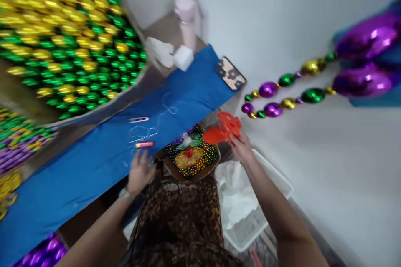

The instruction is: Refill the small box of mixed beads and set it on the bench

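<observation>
My right hand (243,149) is closed on a crumpled orange-red plastic bag (223,129), held up at the right of the table edge. My left hand (140,174) hangs at the near edge of the blue cloth (94,154), its fingers stretched out and apart, slightly blurred. Just beyond those fingertips lies a red lighter-like object (145,144) with a yellow end. A needle-like stick (143,137), loose white thread (169,109) and small thread snips (139,119) lie farther up the cloth. Between my hands sits a box of bead strings (200,162).
A big box of gold and green beads (94,62) stands at the back left. A phone (231,73), a pink bottle (188,25) and a white block (183,58) are at the far end. Large bead strands (286,79) hang at right, above a white plastic bin (247,235).
</observation>
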A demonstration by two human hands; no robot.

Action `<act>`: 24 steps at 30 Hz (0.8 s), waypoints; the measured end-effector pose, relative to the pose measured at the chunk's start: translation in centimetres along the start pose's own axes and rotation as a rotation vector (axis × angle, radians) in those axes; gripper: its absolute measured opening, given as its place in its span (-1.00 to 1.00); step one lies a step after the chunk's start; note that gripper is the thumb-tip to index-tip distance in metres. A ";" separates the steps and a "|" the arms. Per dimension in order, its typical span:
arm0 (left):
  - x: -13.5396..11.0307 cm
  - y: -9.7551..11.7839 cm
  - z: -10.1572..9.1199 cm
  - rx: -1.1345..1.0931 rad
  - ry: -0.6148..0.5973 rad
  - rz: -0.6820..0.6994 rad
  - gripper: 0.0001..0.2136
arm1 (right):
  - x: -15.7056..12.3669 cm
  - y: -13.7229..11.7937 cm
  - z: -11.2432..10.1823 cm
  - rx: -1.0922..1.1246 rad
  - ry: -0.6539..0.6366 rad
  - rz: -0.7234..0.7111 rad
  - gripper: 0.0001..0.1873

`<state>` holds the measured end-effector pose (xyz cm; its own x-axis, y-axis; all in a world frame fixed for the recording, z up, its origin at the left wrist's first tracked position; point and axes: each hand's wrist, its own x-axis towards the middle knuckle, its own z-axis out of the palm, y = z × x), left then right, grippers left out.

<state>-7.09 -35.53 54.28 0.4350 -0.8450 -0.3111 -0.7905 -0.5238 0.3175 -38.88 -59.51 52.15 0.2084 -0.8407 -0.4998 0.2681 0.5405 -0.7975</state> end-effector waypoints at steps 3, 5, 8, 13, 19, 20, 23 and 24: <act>-1.9 8.4 -1.8 -0.296 -0.102 0.278 -0.36 | -6.9 -4.3 3.2 -0.069 -0.074 -0.007 -0.69; -1.7 12.4 -3.7 -0.457 -0.138 0.455 -0.17 | -10.3 -6.5 5.4 -0.153 -0.161 0.010 -0.67; -1.5 13.7 -8.8 -0.655 -0.179 0.613 -0.07 | -14.2 -8.5 9.6 -0.253 -0.312 0.027 -0.61; -3.2 6.6 -18.4 -0.926 -0.372 0.699 -0.42 | -19.3 -7.3 19.0 -0.383 -0.570 0.009 -0.60; -5.4 -5.5 -21.4 -1.008 -0.293 0.548 -0.46 | -23.4 -2.6 31.8 -0.372 -0.659 0.048 -0.65; -6.0 -7.5 -21.7 -1.056 -0.264 0.473 -0.45 | -23.8 -2.0 33.8 -0.350 -0.632 0.061 -0.67; -8.1 -13.4 -23.6 -1.156 -0.194 0.279 -0.49 | -24.7 -0.7 38.9 -0.347 -0.542 0.096 -0.72; -8.9 -15.2 -24.3 -1.177 -0.179 0.235 -0.51 | -24.8 -0.2 40.4 -0.367 -0.521 0.102 -0.72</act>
<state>11.55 -22.66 74.01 0.1943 -0.9545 -0.2265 0.0738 -0.2160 0.9736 -6.06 -37.48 78.37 0.6702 -0.6100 -0.4228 -0.0968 0.4929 -0.8647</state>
